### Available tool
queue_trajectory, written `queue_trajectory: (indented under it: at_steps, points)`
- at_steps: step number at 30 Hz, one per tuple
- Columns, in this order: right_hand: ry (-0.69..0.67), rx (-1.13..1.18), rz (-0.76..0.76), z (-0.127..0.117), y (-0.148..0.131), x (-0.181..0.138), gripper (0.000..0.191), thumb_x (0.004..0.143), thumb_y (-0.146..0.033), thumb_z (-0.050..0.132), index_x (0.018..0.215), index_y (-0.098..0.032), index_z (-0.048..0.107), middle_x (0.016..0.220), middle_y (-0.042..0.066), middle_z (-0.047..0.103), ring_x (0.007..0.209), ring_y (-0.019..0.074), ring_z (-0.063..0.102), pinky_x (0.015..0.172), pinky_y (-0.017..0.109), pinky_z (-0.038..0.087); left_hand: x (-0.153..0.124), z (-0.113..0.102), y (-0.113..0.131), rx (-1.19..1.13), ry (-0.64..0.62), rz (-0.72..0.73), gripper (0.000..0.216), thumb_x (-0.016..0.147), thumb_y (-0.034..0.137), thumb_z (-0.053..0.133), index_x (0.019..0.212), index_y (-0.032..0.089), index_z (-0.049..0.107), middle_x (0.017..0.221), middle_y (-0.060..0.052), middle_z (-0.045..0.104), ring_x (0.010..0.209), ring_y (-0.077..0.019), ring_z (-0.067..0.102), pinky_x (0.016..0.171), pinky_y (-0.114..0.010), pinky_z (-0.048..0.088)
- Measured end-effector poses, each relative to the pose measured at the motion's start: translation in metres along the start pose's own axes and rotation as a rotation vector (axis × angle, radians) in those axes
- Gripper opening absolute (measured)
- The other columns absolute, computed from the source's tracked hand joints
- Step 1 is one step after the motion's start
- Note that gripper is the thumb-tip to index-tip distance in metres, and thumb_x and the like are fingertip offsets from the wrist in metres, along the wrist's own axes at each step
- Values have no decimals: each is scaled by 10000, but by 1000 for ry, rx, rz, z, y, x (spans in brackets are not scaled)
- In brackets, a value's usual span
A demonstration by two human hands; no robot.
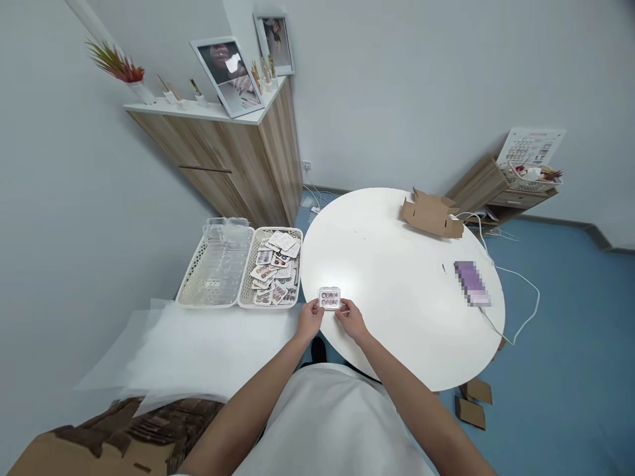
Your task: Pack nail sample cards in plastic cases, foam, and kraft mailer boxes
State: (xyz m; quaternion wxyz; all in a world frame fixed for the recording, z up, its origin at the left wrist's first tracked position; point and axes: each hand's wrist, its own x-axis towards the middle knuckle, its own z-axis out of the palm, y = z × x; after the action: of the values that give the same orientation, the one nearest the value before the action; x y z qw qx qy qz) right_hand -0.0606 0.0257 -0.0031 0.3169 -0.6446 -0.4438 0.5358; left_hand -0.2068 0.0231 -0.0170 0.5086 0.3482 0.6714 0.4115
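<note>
A small clear plastic case [330,298] with rows of pinkish nail-like pieces in it sits over the near left edge of the round white table. My left hand [310,320] pinches its left lower corner, and my right hand [352,320] grips the right lower corner. To the left of my hands, a white basket [296,302] holds a heap of printed cards [280,254], some bearing small coloured pieces. Beside it stands another white basket [187,285] filled with clear plastic cases [225,254].
An unfolded cardboard box [432,214] lies at the table's far side. A blurred purple phone-like object [471,284] has a white cable [526,324] hanging off the right edge. White sheets [198,344] lie before the baskets. A wooden cabinet [238,165] stands behind; cardboard pieces [471,411] are on the floor.
</note>
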Motion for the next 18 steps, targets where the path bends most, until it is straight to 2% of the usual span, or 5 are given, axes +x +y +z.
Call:
queue_trajectory:
  at_steps: [7,13,18]
  points:
    - [6,-18,49,13,-7,25,483,611,-247,554,1091,-225,504,862,12,542,635,125,531,659,294,456,20,0,8,12,14,-71,433,677,263,602,1090,155,529,1069,-116,520,825,-160,580,739,-270,443]
    - [43,-7,47,25,-14,40,501,626,-244,528,1125,-225,485,911,26,541,632,124,523,666,303,458,29,-2,21,23,20,-56,412,698,244,588,1095,164,508,1153,-125,482,955,-191,553,804,-292,437]
    - [72,-64,47,31,-13,39,537,635,-232,501,1169,-205,447,947,35,525,630,117,500,724,312,444,27,4,20,48,7,-50,487,700,204,574,1167,161,445,1217,-133,383,1029,-197,506,839,-303,447]
